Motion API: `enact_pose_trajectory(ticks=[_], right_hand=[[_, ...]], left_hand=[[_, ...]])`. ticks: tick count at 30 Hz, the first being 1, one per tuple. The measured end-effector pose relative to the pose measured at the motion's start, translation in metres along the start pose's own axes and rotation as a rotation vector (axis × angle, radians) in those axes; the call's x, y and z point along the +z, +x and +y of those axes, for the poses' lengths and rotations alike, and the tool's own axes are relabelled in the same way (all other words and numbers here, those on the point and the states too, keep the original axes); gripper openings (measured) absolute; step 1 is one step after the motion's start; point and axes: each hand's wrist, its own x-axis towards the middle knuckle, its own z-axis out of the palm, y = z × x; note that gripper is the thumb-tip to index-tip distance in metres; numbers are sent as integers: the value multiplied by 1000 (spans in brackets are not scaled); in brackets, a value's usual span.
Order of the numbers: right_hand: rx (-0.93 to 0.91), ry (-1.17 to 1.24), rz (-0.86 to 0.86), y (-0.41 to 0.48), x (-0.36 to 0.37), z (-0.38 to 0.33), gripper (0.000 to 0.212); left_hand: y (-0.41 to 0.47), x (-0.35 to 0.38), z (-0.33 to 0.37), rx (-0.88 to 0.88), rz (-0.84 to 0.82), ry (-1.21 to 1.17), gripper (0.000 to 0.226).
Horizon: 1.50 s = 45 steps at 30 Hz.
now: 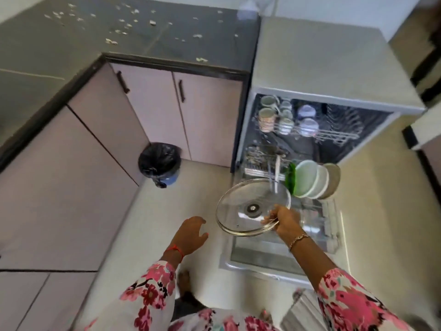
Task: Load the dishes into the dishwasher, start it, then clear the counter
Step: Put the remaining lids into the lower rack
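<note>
dishwasher loading was underway: your right hand gripped the glass lid; left hand hung empty. next, slot it at 1 o'clock beside the plates.

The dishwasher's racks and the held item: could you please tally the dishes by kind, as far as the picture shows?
Mugs and cups, upper rack: about 7; blur makes this uncertain
Plates and bowls standing in the lower rack: about 5, 1 of them green
Glass lid, gripped at its rim by the right hand: 1
Total: about 13
The left hand holds nothing.
</note>
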Motion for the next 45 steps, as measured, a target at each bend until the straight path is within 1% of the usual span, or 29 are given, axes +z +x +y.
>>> enact_pose_trajectory(ticks=[2,4,5,8,9,11,12,14,16,17,21,24,28,30,33,38,40,41,43,45], right_hand=[[-39,-27,67,9,-54,2,20],[-64,-65,101,15,-100,4,18],[-81,-73,115,17,-122,3,18],[-125,-108,179,24,-179,2,21],[-128,-115,202,27,-196,1,17],[-133,-141,236,33,-226,-3,7],[-137,-154,250,36,-238,-4,5],[-140,-179,276,44,-258,-6,12],[-154,-198,298,55,-272,-11,18],[-164,-211,307,62,-278,-14,19],[-167,-248,317,92,-292,-31,20],[-168,-296,304,117,-297,-45,24],[-190,-394,298,150,-295,-59,32],[-199,-444,289,164,-293,-65,29],[-225,-501,283,182,-289,-74,18],[-289,-610,227,222,-280,-80,20],[-300,-669,201,244,-278,-74,12],[-318,-699,195,258,-276,-69,15],[-356,-731,178,285,-272,-55,37],[-378,-753,162,308,-267,-43,44]], left_hand=[[-2,34,32,-8,-54,-10,97],[-5,64,63,5,-90,-8,95],[-7,75,80,15,-113,-5,89],[-6,107,126,44,-159,12,50],[-4,115,141,66,-158,10,46],[4,131,165,101,-170,1,45],[8,140,174,120,-184,1,46],[16,151,193,137,-221,17,45],[28,161,210,139,-252,28,51],[35,165,217,142,-262,33,53],[68,184,236,157,-302,69,43],[95,194,247,155,-310,74,45],[127,205,257,150,-339,91,41],[142,211,259,147,-353,100,42],[158,218,261,130,-359,112,41],[186,247,242,51,-353,171,42],[199,266,228,22,-381,204,45],[205,276,221,14,-391,213,46],[217,293,211,-1,-409,229,47],[228,312,199,-32,-419,232,48]])
